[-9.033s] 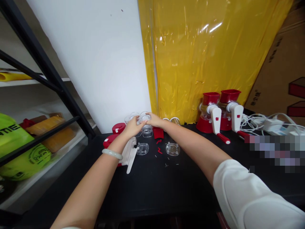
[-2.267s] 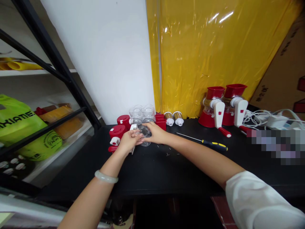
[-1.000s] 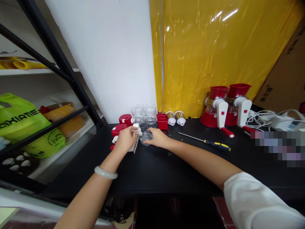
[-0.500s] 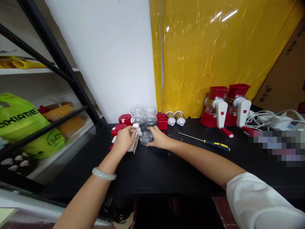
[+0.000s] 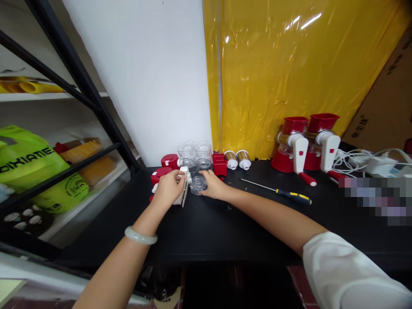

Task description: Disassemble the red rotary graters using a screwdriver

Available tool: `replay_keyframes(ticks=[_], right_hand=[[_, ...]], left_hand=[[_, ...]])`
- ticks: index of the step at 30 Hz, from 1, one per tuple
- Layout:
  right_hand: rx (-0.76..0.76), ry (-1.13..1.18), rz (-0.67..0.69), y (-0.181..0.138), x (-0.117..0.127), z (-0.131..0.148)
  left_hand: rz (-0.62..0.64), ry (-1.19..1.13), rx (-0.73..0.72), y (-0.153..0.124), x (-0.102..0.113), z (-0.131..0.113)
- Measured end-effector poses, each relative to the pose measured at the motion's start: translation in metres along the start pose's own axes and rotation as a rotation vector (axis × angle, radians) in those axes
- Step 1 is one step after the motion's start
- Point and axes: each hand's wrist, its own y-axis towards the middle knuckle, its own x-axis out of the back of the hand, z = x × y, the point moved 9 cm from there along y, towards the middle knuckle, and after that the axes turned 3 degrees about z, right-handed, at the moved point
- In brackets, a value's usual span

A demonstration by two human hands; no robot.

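My left hand [image 5: 169, 188] rests curled over a white crank handle part [image 5: 184, 193] that lies on the black table [image 5: 225, 223]. My right hand [image 5: 214, 185] sits just right of it, its fingers touching the rim of a small clear plastic piece [image 5: 197, 184]. Two clear cups [image 5: 195, 153] stand right behind the hands. Red lids [image 5: 161, 174] lie to the left, and red square pieces [image 5: 219, 165] to the right of the cups.
A screwdriver with a black and yellow handle [image 5: 283, 194] lies to the right. Two assembled red and white grinders [image 5: 305, 143] stand before the yellow sheet [image 5: 289, 64]. White cables [image 5: 370, 161] are far right. A black rack [image 5: 64, 111] with a green bag [image 5: 35, 163] is on the left.
Both hands came down from the clear cups at the back to the table. The clear piece now lies on the table under my right fingers. A screwdriver has appeared on the right.
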Motion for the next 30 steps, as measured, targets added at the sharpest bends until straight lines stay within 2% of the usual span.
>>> replay_keyframes(ticks=[9, 16, 30], right_hand=[[-0.026, 0.016, 0.035, 0.007, 0.004, -0.010], [-0.127, 0.051, 0.062, 0.009, 0.006, -0.021], [-0.140, 0.151, 0.087, 0.013, 0.001, -0.032]], left_hand=[[0.006, -0.005, 0.006, -0.001, -0.001, -0.002], [0.009, -0.014, 0.005, 0.000, -0.004, 0.002], [0.020, -0.005, -0.006, -0.001, 0.000, -0.002]])
